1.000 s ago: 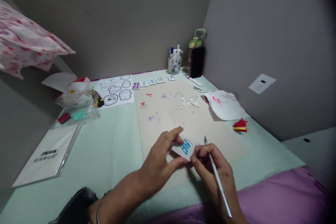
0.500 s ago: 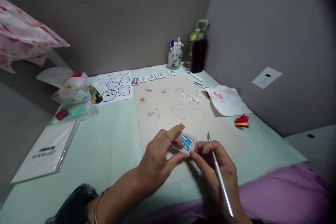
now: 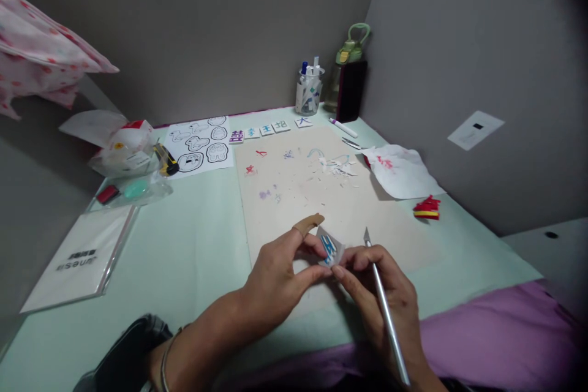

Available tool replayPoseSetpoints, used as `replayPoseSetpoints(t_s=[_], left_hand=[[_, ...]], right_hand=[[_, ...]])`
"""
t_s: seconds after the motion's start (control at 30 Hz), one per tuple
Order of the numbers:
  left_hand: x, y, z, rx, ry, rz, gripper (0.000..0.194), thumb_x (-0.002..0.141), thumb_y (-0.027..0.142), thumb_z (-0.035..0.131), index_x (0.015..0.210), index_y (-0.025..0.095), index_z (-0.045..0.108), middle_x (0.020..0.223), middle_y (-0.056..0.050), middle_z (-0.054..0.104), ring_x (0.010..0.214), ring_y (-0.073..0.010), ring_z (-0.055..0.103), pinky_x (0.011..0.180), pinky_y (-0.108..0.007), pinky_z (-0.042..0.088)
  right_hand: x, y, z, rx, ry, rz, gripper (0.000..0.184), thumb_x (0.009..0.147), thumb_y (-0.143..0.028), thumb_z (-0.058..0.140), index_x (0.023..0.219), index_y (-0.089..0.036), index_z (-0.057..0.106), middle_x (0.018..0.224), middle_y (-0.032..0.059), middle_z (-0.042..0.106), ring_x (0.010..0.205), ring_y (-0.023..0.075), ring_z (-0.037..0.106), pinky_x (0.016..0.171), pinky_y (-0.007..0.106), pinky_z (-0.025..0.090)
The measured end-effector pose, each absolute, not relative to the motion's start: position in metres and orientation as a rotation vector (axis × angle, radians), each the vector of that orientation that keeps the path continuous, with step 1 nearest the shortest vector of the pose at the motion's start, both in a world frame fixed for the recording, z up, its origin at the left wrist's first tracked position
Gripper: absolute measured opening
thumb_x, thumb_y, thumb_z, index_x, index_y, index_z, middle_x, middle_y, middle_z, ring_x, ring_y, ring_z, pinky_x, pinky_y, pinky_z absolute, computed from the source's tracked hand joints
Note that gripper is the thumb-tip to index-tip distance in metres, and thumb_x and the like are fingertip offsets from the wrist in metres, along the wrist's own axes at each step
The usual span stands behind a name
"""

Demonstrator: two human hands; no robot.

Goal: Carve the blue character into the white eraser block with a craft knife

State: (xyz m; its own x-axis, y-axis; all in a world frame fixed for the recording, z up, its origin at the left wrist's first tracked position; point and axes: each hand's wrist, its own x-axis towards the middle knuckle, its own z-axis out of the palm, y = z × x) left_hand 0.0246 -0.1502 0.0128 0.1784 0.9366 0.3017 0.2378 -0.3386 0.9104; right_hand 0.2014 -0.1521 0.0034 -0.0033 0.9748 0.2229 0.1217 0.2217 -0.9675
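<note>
Two bare hands meet at one small pale block (image 3: pixel 337 251) with blue marks, seen in the head view. The left hand (image 3: pixel 275 275) has its fingers partly closed, pinching the block between thumb and fingertips; a tan cover (image 3: pixel 309 224) sits on one finger. The right hand (image 3: pixel 390 294) is curled round a slim silver knife (image 3: pixel 390 327), blade pointing up and away, while its thumb and fingertip meet the block's near right edge. Its exact grip there is partly hidden, so I can't be sure how firm it is.

Beyond the fingers, white shavings (image 3: pixel 337 165) lie on a beige mat (image 3: pixel 399 239), with lettered blocks (image 3: pixel 265 130) farther off on the table (image 3: pixel 197 245).

The step in hand looks like handling or inspecting the block, not cutting. A next move calls for a steady left pinch, blade clear of the fingers.
</note>
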Motion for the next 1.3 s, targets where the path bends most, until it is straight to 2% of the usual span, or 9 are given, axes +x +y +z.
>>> replayPoseSetpoints(t_s=[0.17,0.33,0.53,0.77,0.83,1.0,1.07,1.2,1.3], left_hand=[[0.026,-0.151,0.011,1.773,1.092,1.244,0.051,0.095,0.018,0.067,0.143,0.021,0.049,0.098,-0.004,0.071,0.090,-0.0175,0.072,0.090,-0.037,0.065],[0.024,-0.151,0.011,1.821,1.107,1.229,0.049,0.098,0.019,0.063,0.145,0.022,0.047,0.095,-0.003,0.073,0.084,-0.0168,0.073,0.089,-0.038,0.065],[0.024,-0.151,0.011,1.990,1.154,1.249,0.050,0.099,0.018,0.061,0.146,0.024,0.045,0.094,-0.003,0.075,0.088,-0.0188,0.072,0.090,-0.039,0.063],[0.026,-0.152,0.010,2.036,1.150,1.245,0.055,0.095,0.017,0.063,0.147,0.022,0.045,0.095,-0.006,0.070,0.091,-0.0227,0.070,0.095,-0.048,0.061],[0.025,-0.152,0.012,1.989,1.138,1.243,0.056,0.095,0.016,0.062,0.147,0.022,0.044,0.094,-0.005,0.069,0.088,-0.0205,0.070,0.095,-0.046,0.061],[0.018,-0.147,0.017,1.778,1.196,1.337,0.048,0.094,0.013,0.060,0.141,0.020,0.050,0.096,-0.002,0.065,0.087,-0.0143,0.067,0.082,-0.029,0.063],[0.013,-0.143,0.018,1.801,1.258,1.359,0.045,0.094,0.010,0.057,0.137,0.020,0.053,0.096,-0.002,0.063,0.087,-0.0138,0.065,0.080,-0.028,0.062],[0.004,-0.137,0.022,1.986,1.410,1.326,0.046,0.094,0.005,0.053,0.137,0.022,0.052,0.099,-0.003,0.062,0.094,-0.0174,0.063,0.091,-0.039,0.057],[0.002,-0.137,0.024,2.002,1.366,1.242,0.050,0.097,0.014,0.061,0.142,0.027,0.046,0.115,-0.006,0.064,0.110,-0.0231,0.060,0.101,-0.046,0.051]], right_hand=[[0.202,-0.153,0.004,-1.137,-1.401,0.976,0.023,0.085,-0.022,0.074,0.079,-0.024,0.052,0.077,-0.0023,0.067,0.068,0.0128,0.066,0.062,0.023,0.055],[0.202,-0.153,0.004,-1.136,-1.394,0.981,0.026,0.084,-0.024,0.076,0.077,-0.024,0.051,0.076,-0.0018,0.067,0.067,0.0135,0.066,0.061,0.024,0.055],[0.201,-0.153,0.002,-1.143,-1.364,1.002,0.027,0.083,-0.025,0.077,0.076,-0.024,0.051,0.076,-0.0028,0.067,0.067,0.0130,0.066,0.062,0.023,0.053],[0.202,-0.152,0.002,-1.170,-1.284,1.035,0.029,0.081,-0.026,0.079,0.075,-0.023,0.051,0.081,-0.0013,0.069,0.070,0.0136,0.068,0.064,0.023,0.055],[0.202,-0.152,0.002,-1.169,-1.254,1.045,0.030,0.082,-0.027,0.079,0.075,-0.023,0.051,0.082,-0.0011,0.069,0.072,0.0138,0.069,0.065,0.023,0.056],[0.201,-0.152,0.003,-1.160,-1.222,1.057,0.030,0.082,-0.028,0.079,0.074,-0.023,0.050,0.080,-0.0014,0.068,0.071,0.0122,0.068,0.065,0.019,0.054],[0.201,-0.152,0.003,-1.164,-1.221,1.061,0.030,0.082,-0.028,0.079,0.074,-0.023,0.050,0.081,-0.0014,0.068,0.071,0.0115,0.067,0.065,0.018,0.054],[0.202,-0.150,0.004,-1.177,-1.232,1.071,0.031,0.082,-0.029,0.079,0.074,-0.023,0.051,0.080,-0.0016,0.069,0.073,0.0115,0.067,0.067,0.018,0.054],[0.202,-0.147,0.007,-1.192,-1.269,1.087,0.029,0.081,-0.030,0.079,0.075,-0.023,0.052,0.080,-0.0011,0.069,0.070,0.0120,0.067,0.065,0.019,0.054]])
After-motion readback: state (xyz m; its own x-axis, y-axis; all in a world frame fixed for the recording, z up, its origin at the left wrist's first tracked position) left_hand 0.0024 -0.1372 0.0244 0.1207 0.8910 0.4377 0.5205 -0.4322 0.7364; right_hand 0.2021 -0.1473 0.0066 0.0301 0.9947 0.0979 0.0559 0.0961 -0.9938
